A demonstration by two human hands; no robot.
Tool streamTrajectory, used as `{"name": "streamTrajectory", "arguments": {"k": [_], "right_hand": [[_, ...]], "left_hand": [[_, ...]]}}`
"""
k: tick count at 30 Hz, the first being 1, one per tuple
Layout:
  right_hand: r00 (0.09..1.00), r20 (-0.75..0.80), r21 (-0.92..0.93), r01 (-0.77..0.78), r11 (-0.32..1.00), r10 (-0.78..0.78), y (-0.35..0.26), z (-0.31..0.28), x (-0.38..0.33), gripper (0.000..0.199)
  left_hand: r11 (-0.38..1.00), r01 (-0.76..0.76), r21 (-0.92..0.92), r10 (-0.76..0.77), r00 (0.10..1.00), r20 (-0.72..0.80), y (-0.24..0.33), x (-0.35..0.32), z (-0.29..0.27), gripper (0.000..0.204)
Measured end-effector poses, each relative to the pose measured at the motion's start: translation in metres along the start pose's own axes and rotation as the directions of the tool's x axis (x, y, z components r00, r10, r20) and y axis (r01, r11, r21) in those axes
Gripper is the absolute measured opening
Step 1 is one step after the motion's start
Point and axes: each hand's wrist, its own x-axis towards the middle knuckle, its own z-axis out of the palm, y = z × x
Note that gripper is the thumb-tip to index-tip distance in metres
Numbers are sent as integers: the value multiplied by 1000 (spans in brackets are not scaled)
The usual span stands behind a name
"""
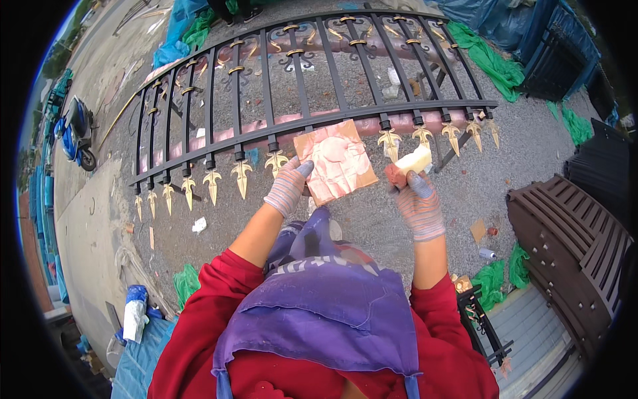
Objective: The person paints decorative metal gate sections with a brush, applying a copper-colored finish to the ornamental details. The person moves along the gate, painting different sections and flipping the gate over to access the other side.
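My left hand (290, 186), in a striped grey glove, grips the left edge of a square cardboard piece (334, 161) smeared with pale pinkish-copper paint. In my right hand (419, 204), gloved alike, is a sponge (412, 161), pale yellow on top and stained reddish at its left end; it is held apart from the cardboard. Just beyond both hands a black metal fence panel (306, 122) lies raised off the ground. Its near ends carry gold spear-shaped finials (242, 178); one gold finial (389, 143) is just past the sponge. The cardboard covers part of the lower rail.
Pink-wrapped supports (432, 122) hold up the panel. Brown slatted metal panels (570, 246) are stacked at right, near a spray can (487, 254). Green netting (492, 63) and blue sheeting (174, 33) lie around the far side. A scooter (76, 133) stands at far left.
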Motion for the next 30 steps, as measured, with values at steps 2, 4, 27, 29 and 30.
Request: {"name": "streamTrajectory", "arguments": {"k": [2,4,27,29,30], "right_hand": [[1000,-21,141,-8,990,11,-7,1,6,31],[999,-12,249,-33,968,37,-11,-1,15,31],[570,-34,-945,249,212,-821,-37,-15,80,34],[547,8,-988,134,79,-837,-45,-41,90,29],[575,24,-994,98,39,-818,-51,-51,94,29]], "left_hand": [[1000,-5,9,5,999,49,7,12,2,26],[1000,18,-20,-16,995,97,18,18,10,28],[951,-242,189,132,878,461,93,92,136,28],[957,-240,163,139,872,469,90,98,157,29],[949,-249,194,135,876,462,87,103,167,29]]}}
